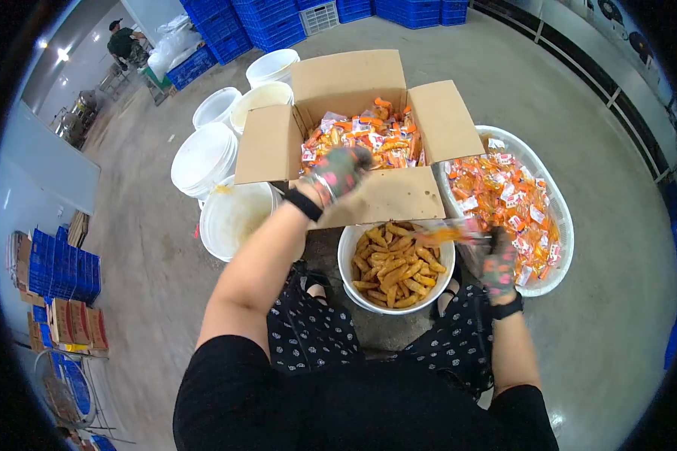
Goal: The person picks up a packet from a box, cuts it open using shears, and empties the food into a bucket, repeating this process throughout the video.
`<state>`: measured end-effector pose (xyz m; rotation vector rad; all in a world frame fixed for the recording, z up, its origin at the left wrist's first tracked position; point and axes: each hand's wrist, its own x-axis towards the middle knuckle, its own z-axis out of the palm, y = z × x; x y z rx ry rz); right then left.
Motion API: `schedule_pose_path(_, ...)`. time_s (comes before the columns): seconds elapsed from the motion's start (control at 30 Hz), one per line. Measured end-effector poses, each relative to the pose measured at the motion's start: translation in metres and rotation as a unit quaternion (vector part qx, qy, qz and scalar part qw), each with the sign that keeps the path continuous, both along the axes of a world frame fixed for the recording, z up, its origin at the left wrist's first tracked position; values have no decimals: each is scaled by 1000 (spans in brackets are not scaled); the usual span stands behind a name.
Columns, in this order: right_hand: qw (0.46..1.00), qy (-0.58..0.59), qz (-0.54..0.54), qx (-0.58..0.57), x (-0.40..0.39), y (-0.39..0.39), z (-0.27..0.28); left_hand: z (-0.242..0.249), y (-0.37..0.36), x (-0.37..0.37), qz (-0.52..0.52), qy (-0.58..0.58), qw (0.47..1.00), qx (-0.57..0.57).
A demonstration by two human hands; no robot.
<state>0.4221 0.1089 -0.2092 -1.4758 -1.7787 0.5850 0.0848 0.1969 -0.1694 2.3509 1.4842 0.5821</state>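
My left hand [337, 177], in a patterned glove, is over the front flap of an open cardboard box [376, 203] and blurred by motion; its fingers are unclear. Packets with orange and white printing [384, 139] fill the box. My right hand [498, 267], gloved too, holds a blurred orange-and-clear packet [451, 233] above the right rim of a white bucket [344, 259]. Brown finger-shaped pieces [395, 267] lie in that bucket. Right of it, a white oval basket [566, 225] is heaped with orange packets [511, 203], close beside my right hand.
White buckets and lids [203, 161] stand left of the box. Blue crates [263, 22] are stacked at the back, more [64, 267] at the left near brown cartons [75, 323]. A person [128, 45] stands at the far upper left.
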Motion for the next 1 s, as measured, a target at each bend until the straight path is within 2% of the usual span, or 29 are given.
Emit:
schedule_pose_path(0.03,990,-71,-50,115,32,13,-32,-15,32,-28,37,5,999,-3)
schedule_pose_path(0.07,983,-34,-75,161,49,20,-29,-33,58,-50,74,9,997,-5)
schedule_pose_path(0.1,973,-122,-128,149,72,25,-27,-24,65,-52,130,74,988,-46)
schedule_pose_path(0.13,963,-98,-138,207,100,40,-48,-14,71,-52,184,137,970,-85)
schedule_pose_path(0.2,976,-8,-145,163,106,37,-21,-56,106,-71,143,267,948,-96)
schedule_pose_path(0.23,975,-8,-147,165,108,36,-16,-54,110,-63,150,339,915,-160)
schedule_pose_path(0.27,978,-12,-170,119,111,31,-13,-62,116,-60,98,407,893,-164)
schedule_pose_path(0.3,978,-16,-193,73,113,27,-13,-136,152,-89,214,236,929,-190)
schedule_pose_path(0.33,978,-18,-194,74,111,23,-14,-208,187,-116,314,-24,932,-178)
schedule_pose_path(0.37,980,50,-185,53,106,18,-16,-275,219,-142,368,-233,892,-117)
schedule_pose_path(0.4,977,118,-176,33,103,15,-19,-220,191,-115,332,-40,925,-182)
schedule_pose_path(0.43,977,117,-176,9,103,14,-25,-156,158,-85,255,195,923,-212)
schedule_pose_path(0.47,968,185,-167,-29,98,10,-26,-83,121,-50,155,365,893,-211)
schedule_pose_path(0.5,943,294,-144,-63,95,9,-27,-168,157,-92,151,337,923,-107)
schedule_pose_path(0.53,904,400,-119,-95,93,8,-28,-155,156,-88,148,338,923,-104)
schedule_pose_path(0.57,978,154,-139,-12,89,7,-31,-134,144,-82,175,348,919,-54)
schedule_pose_path(0.67,983,166,-79,8,67,3,-24,-116,153,-101,207,388,894,81)
schedule_pose_path(0.7,996,74,-46,13,57,-1,-8,-177,201,-160,160,225,949,150)
schedule_pose_path(0.73,985,169,-33,-19,48,-4,-6,-129,170,-138,191,41,978,69)
schedule_pose_path(0.77,993,102,-24,-53,38,-3,-1,-74,134,-112,210,-208,955,5)
schedule_pose_path(0.8,996,35,-16,-86,29,-5,4,-15,96,-84,232,-407,883,-17)
schedule_pose_path(0.83,999,7,19,-48,21,-9,1,10,70,-69,229,-406,885,-15)
schedule_pose_path(0.87,998,-23,53,-9,13,-11,-5,28,47,-55,200,-504,838,-60)
schedule_pose_path(0.9,909,347,107,-207,2,-11,-10,34,30,-47,166,-595,779,-105)
schedule_pose_path(0.93,967,131,150,-161,1,-11,-12,29,18,-42,162,-596,779,-109)
schedule_pose_path(1.0,928,220,201,-222,-14,-16,-10,14,-4,-32,76,-653,743,-127)
